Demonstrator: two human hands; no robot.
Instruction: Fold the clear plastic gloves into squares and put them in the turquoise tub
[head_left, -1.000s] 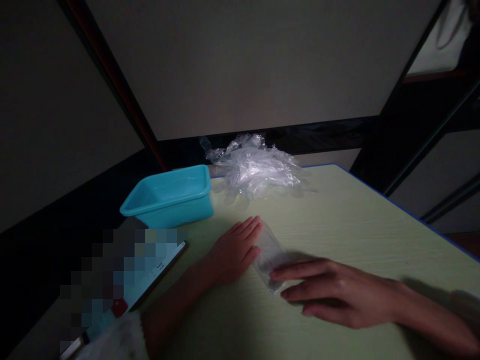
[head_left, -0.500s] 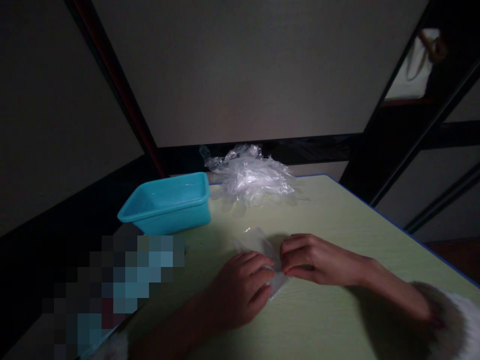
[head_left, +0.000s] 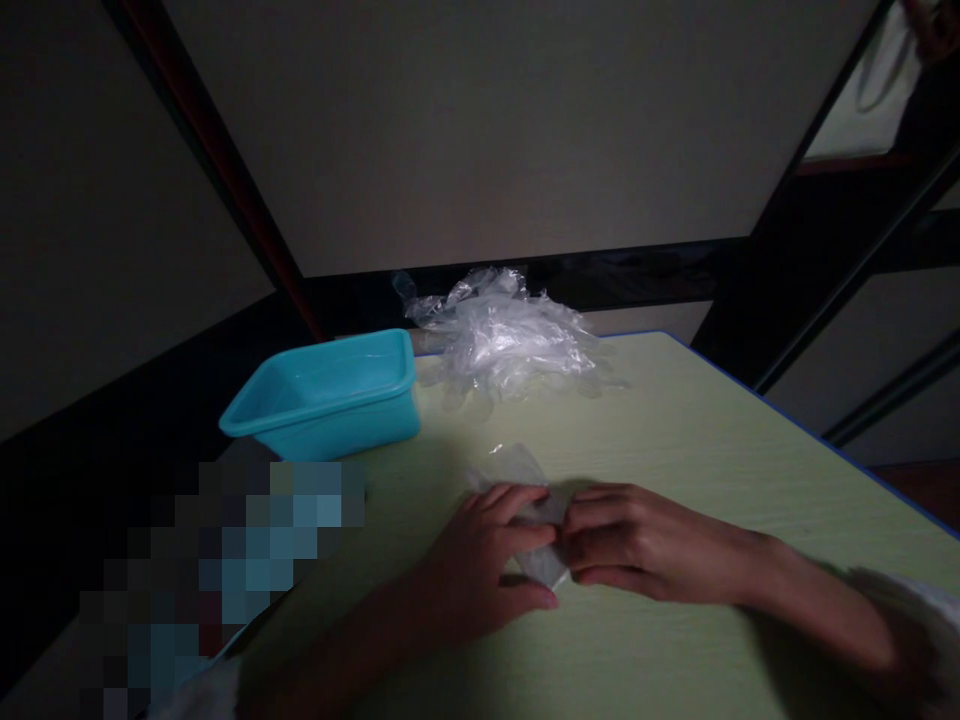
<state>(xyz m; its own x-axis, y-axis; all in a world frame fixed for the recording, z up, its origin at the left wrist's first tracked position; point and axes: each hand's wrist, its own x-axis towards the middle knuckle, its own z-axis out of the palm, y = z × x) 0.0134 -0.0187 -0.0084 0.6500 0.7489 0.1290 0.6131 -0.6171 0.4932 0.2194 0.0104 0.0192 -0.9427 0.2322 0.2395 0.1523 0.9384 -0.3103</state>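
Softly translucent film (head_left: 519, 463) under hands (head_left: 474, 560), crumpled plastic heap (head_left: 510, 342), smooth tub (head_left: 351, 425)

A narrow piece of thin clear plastic film (head_left: 541, 512) lies to the right of the turquoise tub (head_left: 341, 428) and nearer the viewer than it, apart from it. The film is whitish, translucent and lightly creased, partly hidden around its middle. It slants lengthwise, its glinting far end closer to the tub and its near end farther from it.
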